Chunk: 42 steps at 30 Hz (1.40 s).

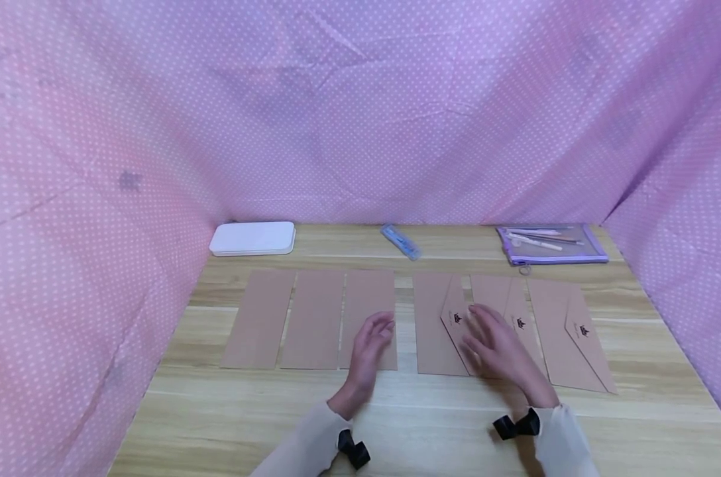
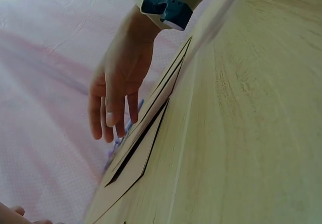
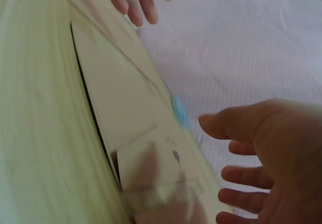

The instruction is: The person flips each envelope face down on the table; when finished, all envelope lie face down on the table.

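Brown paper envelopes lie in a row on the table. Three plain ones are on the left, the innermost envelope (image 1: 366, 298) partly behind my left hand (image 1: 368, 351). On the right, three show pointed flaps with a crown print: an inner envelope (image 1: 432, 331), a middle envelope (image 1: 492, 291) and an outer envelope (image 1: 557, 331). My right hand (image 1: 503, 348) hovers over the inner and middle ones, fingers loosely spread and holding nothing. The right wrist view shows that hand (image 3: 271, 163) apart from the paper. My left hand's fingers are relaxed, with nothing in them.
Along the back of the table lie a white case (image 1: 253, 238), a small blue packet (image 1: 401, 242) and a purple-edged mesh pouch (image 1: 581, 250) with pens inside. Pink dotted cloth (image 1: 360, 132) hangs behind and at both sides.
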{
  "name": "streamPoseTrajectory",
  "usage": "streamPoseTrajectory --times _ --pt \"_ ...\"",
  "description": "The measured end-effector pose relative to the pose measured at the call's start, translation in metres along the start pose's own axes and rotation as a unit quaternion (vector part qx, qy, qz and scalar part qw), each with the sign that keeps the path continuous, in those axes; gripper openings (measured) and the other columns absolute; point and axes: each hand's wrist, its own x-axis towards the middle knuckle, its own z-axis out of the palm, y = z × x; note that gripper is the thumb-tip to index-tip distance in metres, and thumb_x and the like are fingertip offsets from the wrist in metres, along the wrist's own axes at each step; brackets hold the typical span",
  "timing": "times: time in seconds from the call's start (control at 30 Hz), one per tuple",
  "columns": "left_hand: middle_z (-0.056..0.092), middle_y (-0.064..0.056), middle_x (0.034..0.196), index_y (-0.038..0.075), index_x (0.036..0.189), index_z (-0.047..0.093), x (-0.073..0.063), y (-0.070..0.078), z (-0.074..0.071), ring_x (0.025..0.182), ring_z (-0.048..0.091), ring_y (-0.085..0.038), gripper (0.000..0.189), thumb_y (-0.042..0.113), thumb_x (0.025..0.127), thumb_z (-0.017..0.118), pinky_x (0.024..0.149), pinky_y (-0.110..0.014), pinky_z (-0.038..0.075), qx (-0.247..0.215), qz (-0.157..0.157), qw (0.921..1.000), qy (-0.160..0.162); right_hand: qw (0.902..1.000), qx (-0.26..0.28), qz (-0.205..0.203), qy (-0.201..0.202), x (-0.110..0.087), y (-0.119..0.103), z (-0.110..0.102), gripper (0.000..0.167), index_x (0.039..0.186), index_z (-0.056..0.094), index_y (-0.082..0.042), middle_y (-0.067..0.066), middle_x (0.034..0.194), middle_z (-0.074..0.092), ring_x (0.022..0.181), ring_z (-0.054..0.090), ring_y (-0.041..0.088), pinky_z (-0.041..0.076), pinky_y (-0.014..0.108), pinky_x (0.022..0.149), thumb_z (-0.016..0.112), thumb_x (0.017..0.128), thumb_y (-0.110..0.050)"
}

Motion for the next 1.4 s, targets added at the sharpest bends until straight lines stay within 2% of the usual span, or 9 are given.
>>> streamPoseTrajectory --times 0.2,0.33,0.47,0.63,0.87,1.0,1.1,1.3,1.4 --pt "0.038 -0.031 0.154 -0.009 0.140 0.040 0.007 -0.003 0.011 0.146 0.034 -0.046 0.049 0.013 0.097 0.047 0.121 -0.046 0.031 0.013 -0.010 0.9997 -0.018 0.9993 -0.020 -0.013 -0.030 0.004 0.010 0.002 0.066 0.147 0.042 0.003 0.030 0.156 0.034 0.142 0.034 0.052 0.029 0.069 0.113 0.071 0.091 -0.021" --pt "0.034 -0.030 0.157 -0.008 0.143 0.036 0.012 -0.006 0.018 0.148 0.030 -0.046 0.051 0.009 0.096 0.044 0.123 -0.052 0.027 0.013 -0.030 0.9991 -0.027 0.9982 -0.028 -0.041 -0.033 0.007 0.017 0.006 0.067 0.145 0.045 0.001 0.028 0.155 0.037 0.141 0.036 0.050 0.031 0.068 0.113 0.074 0.089 -0.021" --pt "0.028 -0.028 0.160 -0.005 0.148 0.031 0.016 -0.007 0.024 0.150 0.026 -0.045 0.055 0.016 0.099 0.042 0.123 -0.057 0.024 0.000 -0.051 0.9980 -0.038 0.9955 -0.045 -0.080 -0.023 0.009 0.022 0.011 0.068 0.143 0.048 0.003 0.029 0.150 0.042 0.139 0.037 0.051 0.031 0.068 0.113 0.077 0.085 -0.019" --pt "0.020 -0.025 0.164 -0.001 0.153 0.024 0.019 -0.008 0.027 0.151 0.022 -0.044 0.061 0.027 0.101 0.039 0.125 -0.058 0.020 -0.012 -0.068 0.9960 -0.056 0.9946 -0.056 -0.079 -0.037 0.008 0.022 0.013 0.069 0.144 0.048 0.000 0.028 0.153 0.041 0.143 0.030 0.053 0.025 0.070 0.113 0.077 0.086 -0.022" --pt "0.011 -0.022 0.167 0.000 0.154 0.019 0.022 -0.012 0.029 0.153 0.014 -0.044 0.064 0.029 0.099 0.035 0.124 -0.062 0.015 -0.042 -0.069 0.9945 -0.066 0.9926 -0.066 -0.077 -0.067 0.009 0.022 0.013 0.063 0.143 0.051 -0.002 0.027 0.156 0.038 0.145 0.025 0.054 0.021 0.070 0.114 0.074 0.088 -0.022" --pt "0.009 -0.020 0.168 0.001 0.155 0.018 0.023 -0.013 0.031 0.154 0.011 -0.045 0.066 0.029 0.098 0.035 0.123 -0.064 0.017 -0.072 -0.070 0.9935 -0.054 0.9912 -0.078 -0.077 -0.075 0.009 0.024 0.013 0.060 0.142 0.054 -0.004 0.026 0.157 0.038 0.146 0.024 0.054 0.020 0.069 0.115 0.074 0.089 -0.024" --pt "0.010 -0.019 0.168 0.001 0.154 0.020 0.024 -0.014 0.032 0.154 0.010 -0.045 0.064 0.029 0.098 0.035 0.122 -0.065 0.018 -0.104 -0.073 0.9914 -0.031 0.9911 -0.079 -0.077 -0.075 0.009 0.025 0.014 0.061 0.142 0.054 -0.005 0.026 0.158 0.038 0.147 0.024 0.053 0.020 0.069 0.115 0.073 0.089 -0.026" --pt "0.022 -0.018 0.159 0.003 0.141 0.036 0.026 -0.013 0.032 0.150 0.022 -0.043 0.049 0.025 0.097 0.033 0.118 -0.064 0.028 -0.164 -0.080 0.9828 0.029 0.9916 -0.078 -0.071 -0.075 0.009 0.024 0.015 0.061 0.143 0.053 -0.006 0.025 0.158 0.037 0.147 0.023 0.052 0.019 0.069 0.116 0.073 0.089 -0.027" --pt "0.029 -0.016 0.151 0.007 0.133 0.042 0.027 -0.012 0.032 0.146 0.028 -0.043 0.042 0.024 0.097 0.033 0.115 -0.061 0.033 -0.178 -0.078 0.9798 0.046 0.9916 -0.079 -0.066 -0.079 0.009 0.024 0.014 0.061 0.144 0.053 -0.006 0.024 0.159 0.037 0.148 0.023 0.052 0.018 0.069 0.116 0.073 0.090 -0.027"
